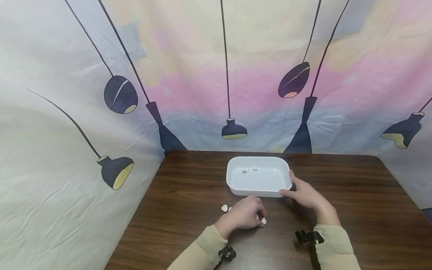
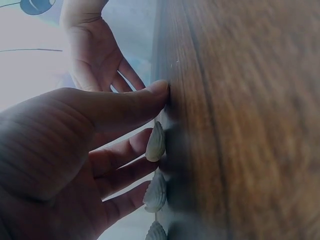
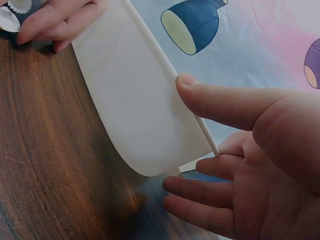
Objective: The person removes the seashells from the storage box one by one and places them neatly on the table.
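Note:
On the table, my left hand (image 1: 244, 213) reaches down with thumb and fingertips at a small white seashell (image 1: 264, 221), pinching it close to the tabletop. Another shell shows partly under its fingers. Ribbed shells (image 2: 155, 142) line the table edge-on beside the thumb in the left wrist view. My right hand (image 1: 305, 192) grips the right end of a white rectangular dish (image 1: 257, 194), thumb on the rim and fingers round the end wall. Inside the dish lie small brownish shells (image 1: 244, 172).
Left of my left hand, a white shell (image 1: 224, 208) rests on the brown wooden table (image 1: 189, 180), with another half hidden beside it. A cloth printed with hanging lamps (image 1: 202, 75) covers the wall behind the table's far edge. Black straps (image 1: 308, 236) sit on both wrists.

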The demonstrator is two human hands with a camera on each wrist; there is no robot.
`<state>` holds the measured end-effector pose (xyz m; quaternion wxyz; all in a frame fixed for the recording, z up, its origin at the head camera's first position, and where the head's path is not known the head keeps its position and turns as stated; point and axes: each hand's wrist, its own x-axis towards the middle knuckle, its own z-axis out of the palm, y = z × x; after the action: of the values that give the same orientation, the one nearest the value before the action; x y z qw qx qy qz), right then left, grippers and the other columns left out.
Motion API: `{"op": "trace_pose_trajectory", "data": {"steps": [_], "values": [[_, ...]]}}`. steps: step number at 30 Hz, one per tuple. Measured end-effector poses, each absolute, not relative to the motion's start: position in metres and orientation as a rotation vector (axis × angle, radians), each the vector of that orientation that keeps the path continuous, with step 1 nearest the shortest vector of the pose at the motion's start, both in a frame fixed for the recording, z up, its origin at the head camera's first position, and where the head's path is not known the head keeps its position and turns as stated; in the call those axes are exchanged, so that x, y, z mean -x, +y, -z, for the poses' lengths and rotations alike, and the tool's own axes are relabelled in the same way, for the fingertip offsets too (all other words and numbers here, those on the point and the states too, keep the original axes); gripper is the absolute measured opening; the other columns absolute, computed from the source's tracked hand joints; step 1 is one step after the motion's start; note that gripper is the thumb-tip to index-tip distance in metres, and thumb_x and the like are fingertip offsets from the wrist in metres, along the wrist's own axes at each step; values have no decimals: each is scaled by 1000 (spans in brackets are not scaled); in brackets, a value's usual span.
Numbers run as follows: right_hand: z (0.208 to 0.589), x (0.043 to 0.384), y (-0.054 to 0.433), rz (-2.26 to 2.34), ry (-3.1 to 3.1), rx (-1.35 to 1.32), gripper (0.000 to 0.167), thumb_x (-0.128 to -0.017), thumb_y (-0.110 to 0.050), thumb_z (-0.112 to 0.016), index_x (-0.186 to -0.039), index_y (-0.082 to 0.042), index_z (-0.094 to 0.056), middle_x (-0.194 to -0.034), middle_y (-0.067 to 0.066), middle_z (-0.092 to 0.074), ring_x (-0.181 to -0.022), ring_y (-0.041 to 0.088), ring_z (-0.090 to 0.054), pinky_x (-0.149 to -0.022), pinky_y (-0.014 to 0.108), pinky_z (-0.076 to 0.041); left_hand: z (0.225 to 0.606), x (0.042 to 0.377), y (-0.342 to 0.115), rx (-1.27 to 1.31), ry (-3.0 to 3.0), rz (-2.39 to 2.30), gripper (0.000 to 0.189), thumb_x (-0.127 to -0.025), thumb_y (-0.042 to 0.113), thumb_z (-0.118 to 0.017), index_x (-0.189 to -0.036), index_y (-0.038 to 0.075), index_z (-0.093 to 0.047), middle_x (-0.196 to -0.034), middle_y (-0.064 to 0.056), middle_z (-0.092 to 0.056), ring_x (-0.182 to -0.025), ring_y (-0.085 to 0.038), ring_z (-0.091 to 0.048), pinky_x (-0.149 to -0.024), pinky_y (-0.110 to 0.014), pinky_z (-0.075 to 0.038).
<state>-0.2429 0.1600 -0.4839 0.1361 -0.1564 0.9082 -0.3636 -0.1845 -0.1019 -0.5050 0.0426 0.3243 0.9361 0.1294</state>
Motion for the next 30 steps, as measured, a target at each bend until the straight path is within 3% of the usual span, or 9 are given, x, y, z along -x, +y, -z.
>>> {"op": "trace_pose_trajectory", "data": {"steps": [30], "values": [[484, 244, 160, 1041, 2629, 455, 114, -98, -54, -73, -164, 12, -8, -164, 41, -24, -148, 58, -34, -114, 72, -34, 507, 185, -103, -1025, 2886, -377, 23, -80, 36, -96, -96, 27, -83, -96, 18, -65, -98, -2, -56, -82, -16, -45]]}}
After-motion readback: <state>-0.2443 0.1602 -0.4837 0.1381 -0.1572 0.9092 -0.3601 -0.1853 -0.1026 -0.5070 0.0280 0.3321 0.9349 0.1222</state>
